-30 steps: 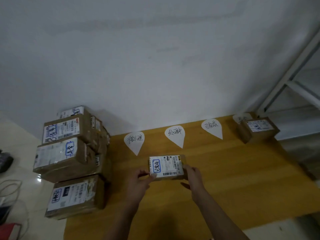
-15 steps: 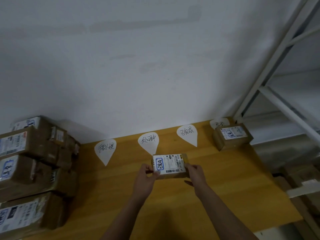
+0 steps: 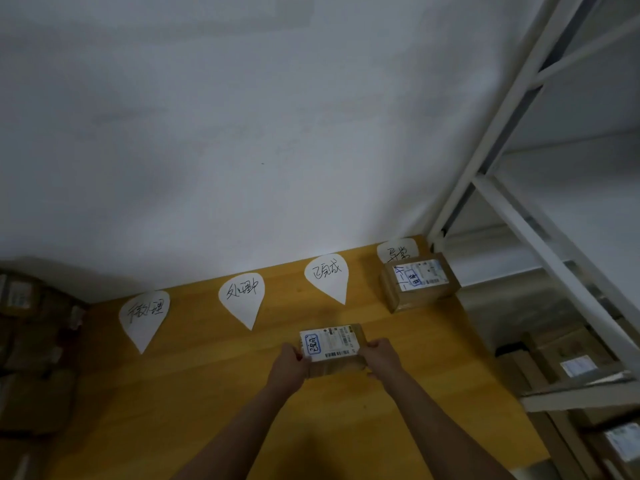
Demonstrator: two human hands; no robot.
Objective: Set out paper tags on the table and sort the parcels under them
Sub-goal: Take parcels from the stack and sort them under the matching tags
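A small brown parcel [image 3: 331, 345] with a white label and a blue-framed handwritten mark is held between both hands above the wooden table [image 3: 194, 393]. My left hand [image 3: 290, 366] grips its left end and my right hand [image 3: 380, 358] grips its right end. Several white teardrop paper tags lie along the wall edge: a left tag [image 3: 143, 317], a second tag [image 3: 242, 296], a third tag [image 3: 327, 276] and a far right tag [image 3: 398, 250]. The held parcel is just below the third tag. Another parcel [image 3: 419, 280] sits under the far right tag, covering its tip.
A stack of brown parcels [image 3: 31, 341] stands at the table's left end, dim and partly cut off. A white metal shelf rack [image 3: 519, 216] rises on the right, with more boxes [image 3: 575, 362] on its lower levels. A white wall backs the table.
Both hands have carried the parcel rightward, from below the second tag to below the third tag. The view has swung right, so the left stack has slid toward the frame edge.
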